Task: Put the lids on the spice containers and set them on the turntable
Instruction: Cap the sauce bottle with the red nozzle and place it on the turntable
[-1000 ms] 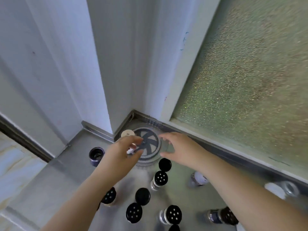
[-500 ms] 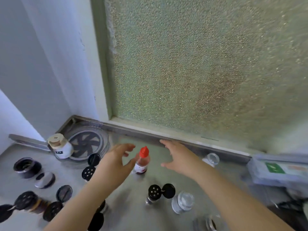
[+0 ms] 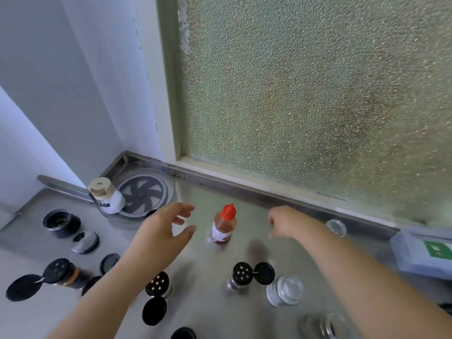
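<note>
Steel table (image 3: 200, 285), frosted window behind. I note red-capped bottle (image 3: 223, 225) upright between hands — left hand (image 3: 161, 231) nearer, grip wide; right hand (image 3: 287, 222) loosely curled, empty.

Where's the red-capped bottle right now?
The red-capped bottle stands upright on the steel counter in the head view, between the left hand and right hand.

We see a red cap (image 3: 228, 211) on a bottle (image 3: 223, 228) of reddish sauce with a white label. The shaker lids (image 3: 242, 272) are black, dotted with white holes. A white jar (image 3: 110, 203) has a beige top. The counter (image 3: 208, 304) is grey steel; the window glass (image 3: 318, 94) is pebbled green.
</note>
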Available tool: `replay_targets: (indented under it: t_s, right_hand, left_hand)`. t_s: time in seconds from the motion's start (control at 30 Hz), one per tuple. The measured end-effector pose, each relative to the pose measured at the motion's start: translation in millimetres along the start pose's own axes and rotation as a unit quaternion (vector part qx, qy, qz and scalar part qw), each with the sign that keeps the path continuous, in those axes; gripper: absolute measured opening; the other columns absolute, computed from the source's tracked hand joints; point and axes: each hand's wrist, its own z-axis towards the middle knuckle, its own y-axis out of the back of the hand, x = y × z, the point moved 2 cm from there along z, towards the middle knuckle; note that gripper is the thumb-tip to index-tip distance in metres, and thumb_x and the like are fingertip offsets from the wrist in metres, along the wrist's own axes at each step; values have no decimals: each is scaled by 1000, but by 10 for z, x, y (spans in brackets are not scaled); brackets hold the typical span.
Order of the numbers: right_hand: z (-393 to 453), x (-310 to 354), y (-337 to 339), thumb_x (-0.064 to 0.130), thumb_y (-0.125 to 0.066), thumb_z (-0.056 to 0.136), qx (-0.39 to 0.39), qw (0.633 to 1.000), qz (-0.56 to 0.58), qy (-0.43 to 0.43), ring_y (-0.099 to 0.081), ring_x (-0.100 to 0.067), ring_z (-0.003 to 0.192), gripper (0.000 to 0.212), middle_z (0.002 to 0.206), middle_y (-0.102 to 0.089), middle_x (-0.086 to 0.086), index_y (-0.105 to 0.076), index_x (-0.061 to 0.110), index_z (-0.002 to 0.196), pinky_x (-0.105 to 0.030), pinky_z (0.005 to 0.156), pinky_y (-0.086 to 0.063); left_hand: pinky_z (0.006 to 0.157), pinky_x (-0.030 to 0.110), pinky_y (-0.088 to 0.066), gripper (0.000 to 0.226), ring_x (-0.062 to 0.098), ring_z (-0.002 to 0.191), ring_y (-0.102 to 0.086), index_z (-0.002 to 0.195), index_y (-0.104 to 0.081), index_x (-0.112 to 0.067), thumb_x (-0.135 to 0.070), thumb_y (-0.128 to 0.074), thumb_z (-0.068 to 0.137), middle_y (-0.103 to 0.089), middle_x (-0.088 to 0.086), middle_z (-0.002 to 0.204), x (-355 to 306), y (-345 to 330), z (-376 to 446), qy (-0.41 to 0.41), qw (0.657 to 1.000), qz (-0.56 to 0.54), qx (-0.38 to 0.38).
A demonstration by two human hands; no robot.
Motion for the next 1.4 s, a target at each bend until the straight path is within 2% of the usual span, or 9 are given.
replay_targets:
  t_s: [0.13,0.23,0.4,0.6,0.8,0.9,1.03,1.2,1.4]
  right_hand:
    - [12,56,-370,41,-52,92,166,983,36,-69,-51,-10,35,49,37,-58,-1,-52,10,54,-21,53,-40]
    - [161,150,-575,30,-55,92,210,975,-28,-61,-41,-7,17,46,21,-43,3,-53,14,49,-21,48,-36]
    - [288,110,-712,16,-65,83,169,981,-90,-30,-47,-24,57,26,57,-41,-3,-55,7,61,-25,66,-39]
    - [100,-36,-415,17,-62,78,-53,988,146,19,-53,-24,80,24,95,-64,-9,-45,18,94,-29,67,-41]
    - [-321,147,363,13,-64,79,-217,942,207,150,-57,-14,65,15,69,-56,10,-58,16,93,-27,66,-48]
    - [-386,303,519,23,-65,84,-236,930,192,204,-51,4,59,5,69,-57,13,-62,21,87,-17,62,-41]
    - [-292,464,528,15,-61,86,-261,919,156,250,-48,-5,68,8,76,-57,10,-67,18,91,-20,66,-36]
    - [-173,587,459,14,-59,88,-247,917,128,286,-54,-11,78,11,91,-67,-2,-68,14,93,-25,75,-41]
    - [-203,611,346,17,-56,90,-222,933,81,271,-59,-26,94,14,99,-65,-9,-65,11,99,-36,81,-45]
  left_hand:
    - [80,19,-40,36,-5,86,-54,115,-55,-27,-21,-65,81,-57,-17,97,-13,-187,115,-11,1000,4,28]
    - [80,19,-40,38,1,86,-55,116,-55,-25,-19,-65,80,-58,-13,100,3,-303,209,-1,999,5,47]
    - [81,26,-47,46,11,89,-58,119,-47,-23,-20,-67,78,-56,-8,107,-37,-457,339,35,998,-29,52]
    - [83,28,-46,54,13,97,-56,116,-46,-24,-28,-74,70,-53,-11,108,-109,-673,533,61,991,-70,93]
    - [88,27,-46,43,20,103,-60,111,-57,-19,-15,-69,71,-65,2,109,-114,-900,669,83,986,-92,108]
    - [72,20,-41,35,17,85,-61,106,-60,-20,-17,-69,73,-65,-3,90,-49,-957,638,83,987,-104,90]
    - [57,21,-39,15,8,54,-48,80,-59,-26,-17,-67,73,-53,-10,57,34,-1047,610,92,981,-151,77]
    - [40,7,-35,28,-3,40,-47,70,-53,-31,-9,-68,75,-51,-6,57,25,-1078,580,93,972,-206,70]
    - [46,10,-33,32,-2,42,-44,64,-48,-31,-7,-65,75,-47,-12,53,10,-1131,547,65,979,-181,69]
